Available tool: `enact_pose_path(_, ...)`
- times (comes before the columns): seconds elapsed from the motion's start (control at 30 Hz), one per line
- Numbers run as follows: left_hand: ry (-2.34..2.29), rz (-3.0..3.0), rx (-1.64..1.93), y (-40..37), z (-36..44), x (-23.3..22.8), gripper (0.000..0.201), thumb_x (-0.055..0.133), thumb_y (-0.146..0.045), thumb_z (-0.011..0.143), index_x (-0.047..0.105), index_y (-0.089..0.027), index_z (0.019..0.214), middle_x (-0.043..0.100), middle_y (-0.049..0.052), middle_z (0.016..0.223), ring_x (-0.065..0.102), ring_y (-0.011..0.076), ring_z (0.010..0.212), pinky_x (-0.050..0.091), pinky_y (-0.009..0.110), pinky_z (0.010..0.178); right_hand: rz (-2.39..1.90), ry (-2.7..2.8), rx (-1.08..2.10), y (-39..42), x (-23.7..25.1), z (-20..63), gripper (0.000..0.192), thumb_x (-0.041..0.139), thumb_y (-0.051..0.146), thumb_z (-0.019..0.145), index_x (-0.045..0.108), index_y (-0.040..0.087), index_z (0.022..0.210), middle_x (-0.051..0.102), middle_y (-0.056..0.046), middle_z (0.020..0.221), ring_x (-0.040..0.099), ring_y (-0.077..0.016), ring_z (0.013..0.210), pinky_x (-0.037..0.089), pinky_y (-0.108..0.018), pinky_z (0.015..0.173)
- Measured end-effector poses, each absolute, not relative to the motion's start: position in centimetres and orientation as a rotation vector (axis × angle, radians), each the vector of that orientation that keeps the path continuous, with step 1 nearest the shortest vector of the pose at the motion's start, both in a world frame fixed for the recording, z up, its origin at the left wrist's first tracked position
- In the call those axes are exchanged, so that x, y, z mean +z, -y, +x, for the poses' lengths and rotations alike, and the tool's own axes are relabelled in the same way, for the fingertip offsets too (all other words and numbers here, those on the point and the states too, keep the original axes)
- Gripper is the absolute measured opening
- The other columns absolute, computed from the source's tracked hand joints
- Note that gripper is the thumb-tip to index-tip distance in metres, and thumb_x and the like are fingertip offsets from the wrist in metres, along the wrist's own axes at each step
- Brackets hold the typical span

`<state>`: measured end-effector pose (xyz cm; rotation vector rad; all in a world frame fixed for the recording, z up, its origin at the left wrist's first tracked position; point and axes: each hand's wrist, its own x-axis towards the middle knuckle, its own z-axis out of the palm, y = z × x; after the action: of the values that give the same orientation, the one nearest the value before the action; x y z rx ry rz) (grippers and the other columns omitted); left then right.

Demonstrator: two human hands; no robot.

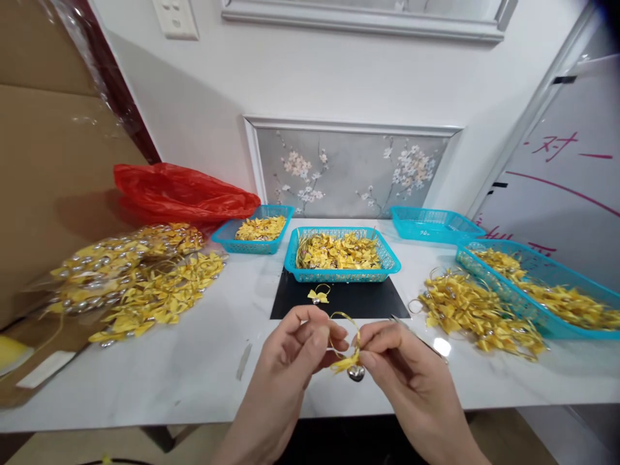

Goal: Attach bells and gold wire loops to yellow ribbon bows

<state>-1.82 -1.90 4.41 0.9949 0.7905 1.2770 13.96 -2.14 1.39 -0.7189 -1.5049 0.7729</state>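
Above the table's front edge, my left hand (300, 355) and my right hand (404, 368) hold a yellow ribbon bow (345, 363) between them. A shiny silver bell-like piece (356, 372) hangs from the bow, and a thin gold loop (346, 315) rises above it. The fingers of my left hand are closed at the loop's left side. My right thumb and index finger pinch the bow's right side. A thin metal tool (431, 345) shows behind my right hand; whether it is held or lying cannot be told. Another small bow (318, 296) lies on the black mat (339, 307).
A blue basket of yellow bows (343, 276) stands at the mat's back edge. Other blue baskets stand back left (278, 240), back right (438, 226) and far right (533, 303). Bow piles lie right (479, 316) and left (165, 294), by a red plastic bag (179, 194).
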Motion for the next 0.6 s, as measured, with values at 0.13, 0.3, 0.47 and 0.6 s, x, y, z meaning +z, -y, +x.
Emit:
enact_pose_path(0.13, -0.947, 1.098, 1.215, 0.7, -1.9, 4.5, 0.01, 0.071, -0.022, 0.08, 0.064, -0.019, 0.086, 0.068, -0.001, 0.069, 0.062, 0.012, 0.064, 0.052, 0.022, 0.064, -0.746, 1.565, 0.819, 2.3, 0.7, 14.2, 0.011, 0.055, 0.015, 0.092, 0.059, 0.021, 0.084, 0.065, -0.003, 0.086, 0.064, -0.0152, 0.079, 0.054, -0.025, 0.07)
enact_pose_path(0.3, -1.182, 1.372, 1.316, 0.1, -2.1, 4.4, 0.002, 0.066, -0.017, 0.079, 0.066, -0.018, 0.081, 0.073, 0.0, 0.071, 0.067, 0.0128, 0.062, 0.054, 0.022, 0.061, -0.768, 1.58, 0.786, 2.4, 0.5, 14.8, 0.011, 0.054, 0.015, 0.093, 0.057, 0.022, 0.085, 0.065, -0.001, 0.086, 0.061, -0.0124, 0.076, 0.052, -0.021, 0.068)
enact_pose_path(0.47, -1.286, 1.564, 1.402, 0.7, -2.3, 4.6, 0.005, 0.062, -0.017, 0.081, 0.067, -0.019, 0.082, 0.071, -0.002, 0.068, 0.069, 0.0142, 0.06, 0.057, 0.023, 0.06, -0.778, 1.583, 0.778, 2.4, 0.5, 14.6, 0.012, 0.054, 0.016, 0.093, 0.056, 0.022, 0.084, 0.065, -0.001, 0.085, 0.062, -0.0119, 0.074, 0.052, -0.02, 0.066)
enact_pose_path(0.6, -1.277, 1.636, 1.531, 1.1, -2.4, 4.5, 0.008, 0.061, -0.017, 0.083, 0.067, -0.021, 0.086, 0.07, -0.003, 0.07, 0.069, 0.0146, 0.063, 0.057, 0.023, 0.062, -0.846, 1.572, 0.747, 2.5, 0.4, 14.4, 0.013, 0.053, 0.018, 0.094, 0.057, 0.022, 0.082, 0.067, -0.003, 0.087, 0.064, -0.0136, 0.078, 0.053, -0.021, 0.068)
